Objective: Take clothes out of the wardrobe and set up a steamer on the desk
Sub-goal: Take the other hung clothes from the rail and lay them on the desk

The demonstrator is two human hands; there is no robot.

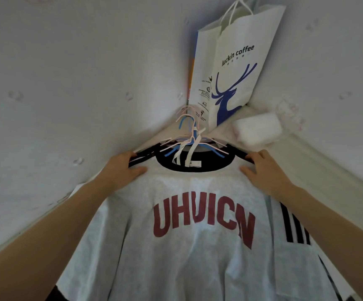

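A bunch of hangers (190, 135) hooked in the wall corner carries the grey T-shirt (189, 253).

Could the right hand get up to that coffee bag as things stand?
Probably yes: nothing blocks the way from the right hand up to the coffee bag, but it first must let go of the grey T-shirt.

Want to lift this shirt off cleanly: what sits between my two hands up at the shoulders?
In the head view, between the left hand and right hand lie the shirt's dark collar and a bunch of hangers.
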